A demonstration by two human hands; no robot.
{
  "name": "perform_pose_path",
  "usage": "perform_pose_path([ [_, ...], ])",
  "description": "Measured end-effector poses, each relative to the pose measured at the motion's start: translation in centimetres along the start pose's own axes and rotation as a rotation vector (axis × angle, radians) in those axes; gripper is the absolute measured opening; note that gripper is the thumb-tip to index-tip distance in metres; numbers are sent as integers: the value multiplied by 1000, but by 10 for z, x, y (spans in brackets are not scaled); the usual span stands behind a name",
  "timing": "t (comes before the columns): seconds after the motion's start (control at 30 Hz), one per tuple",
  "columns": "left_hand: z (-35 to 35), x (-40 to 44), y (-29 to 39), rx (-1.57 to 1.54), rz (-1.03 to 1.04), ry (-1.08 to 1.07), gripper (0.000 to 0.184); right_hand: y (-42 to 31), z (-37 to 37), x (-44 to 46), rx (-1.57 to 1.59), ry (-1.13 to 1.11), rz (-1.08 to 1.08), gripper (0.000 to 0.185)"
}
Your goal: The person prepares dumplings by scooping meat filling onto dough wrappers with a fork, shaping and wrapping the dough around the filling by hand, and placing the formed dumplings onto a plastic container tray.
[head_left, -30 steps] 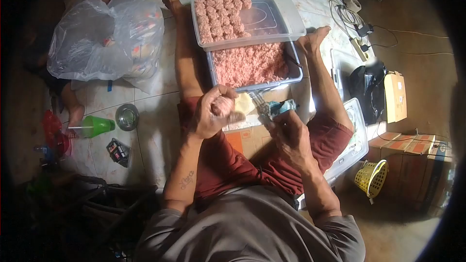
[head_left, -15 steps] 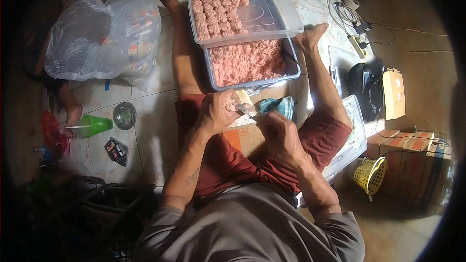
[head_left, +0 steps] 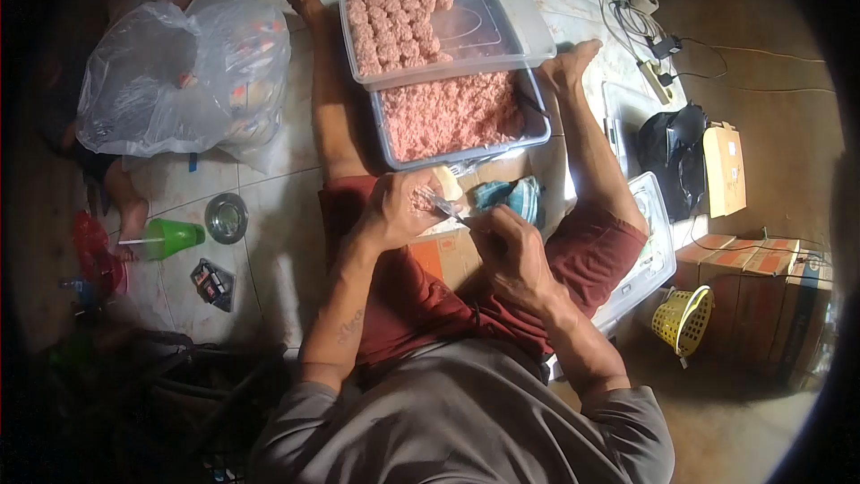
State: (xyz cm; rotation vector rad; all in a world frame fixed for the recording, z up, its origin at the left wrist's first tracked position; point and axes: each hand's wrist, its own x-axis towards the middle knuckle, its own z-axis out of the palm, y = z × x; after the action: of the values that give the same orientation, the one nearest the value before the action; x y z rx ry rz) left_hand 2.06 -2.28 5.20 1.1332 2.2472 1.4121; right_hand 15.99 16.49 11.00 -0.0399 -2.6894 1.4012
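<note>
My left hand (head_left: 396,211) is curled around a lump of pink ground meat (head_left: 421,198), partly hidden by the fingers. My right hand (head_left: 509,246) grips the handle of a metal utensil (head_left: 444,204), whose tip touches the meat; whether it is a spoon or a fork is unclear. Just beyond both hands lies a teal checked cloth (head_left: 508,198), next to a pale cream-coloured object (head_left: 448,183). Further out, a tub (head_left: 385,154) holds loose ground meat (head_left: 448,118). Across its far part rests a clear tray (head_left: 537,47) with rows of meatballs (head_left: 394,22) on its left side.
Bare legs stretch along both sides of the tub. On the left are a plastic bag (head_left: 143,81), a green cup (head_left: 175,238), a glass ashtray (head_left: 227,219) and another person's foot (head_left: 132,215). At right sit a yellow basket (head_left: 683,321), cardboard boxes (head_left: 743,296) and power cords (head_left: 658,81).
The utensil has shifted slightly against the meat in my left hand, and more of the cream-coloured object shows. The whole view has moved a little; the tray and tub look unchanged.
</note>
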Motion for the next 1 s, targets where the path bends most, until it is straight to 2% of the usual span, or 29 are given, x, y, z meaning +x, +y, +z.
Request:
perform_pose_path([
  [0.03,3,0,-5,2,10,8,39,-1,-3,2,-7,3,-10,11],
  [0.07,11,-7,-13,-371,-76,160,35,-5,-9,0,27,101,83,11],
  [0.1,2,-12,-11,-398,-117,168,31,-7,-13,-4,63,202,183,11],
  [0.17,-19,-21,-9,-453,-199,187,26,23,-29,6,-214,298,144,10],
  [0.23,-17,-29,-15,-196,-275,202,36,69,-41,22,-294,332,238,14],
  [0.3,-14,-37,-21,-237,-294,125,37,135,-41,29,-408,361,234,16],
  [0.37,-11,-40,-17,-247,-319,126,36,135,-32,33,-258,321,325,16],
  [0.4,-8,-41,-16,-248,-317,127,36,147,-17,31,-3,271,348,16],
  [0.43,-3,-41,-14,-300,-327,104,35,131,-8,35,198,149,486,17],
  [0.5,5,-38,-13,-401,-341,54,34,95,3,44,243,18,557,18],
  [0.53,9,-37,-17,-428,-321,0,43,93,-3,50,241,23,556,18],
  [0.57,14,-36,-19,-427,-314,0,43,93,-10,61,83,45,446,20],
  [0.63,20,-27,-14,-749,-343,3,54,90,-26,80,-248,151,274,23],
  [0.67,20,-23,-15,-806,-364,-32,67,104,-34,86,-348,154,140,19],
  [0.7,16,-16,-10,-808,-348,-21,67,117,-40,93,-448,154,5,17],
  [0.73,11,-6,0,-863,-346,-6,72,109,-45,101,-733,183,-45,18],
  [0.77,9,4,5,-918,-341,11,77,99,-46,110,-744,186,-62,18],
  [0.8,14,13,8,-908,-319,116,82,88,-44,117,-558,194,-133,26],
  [0.83,14,22,8,-912,-307,128,82,73,-40,122,-370,193,-197,36],
  [0.9,9,36,12,-787,-257,187,81,24,-27,123,-1,14,-13,60],
  [0.93,2,42,22,-765,-219,135,81,24,-22,126,-93,-58,-148,72],
  [1.0,9,46,24,-767,-185,231,83,23,-16,144,-153,-123,-148,47],
])
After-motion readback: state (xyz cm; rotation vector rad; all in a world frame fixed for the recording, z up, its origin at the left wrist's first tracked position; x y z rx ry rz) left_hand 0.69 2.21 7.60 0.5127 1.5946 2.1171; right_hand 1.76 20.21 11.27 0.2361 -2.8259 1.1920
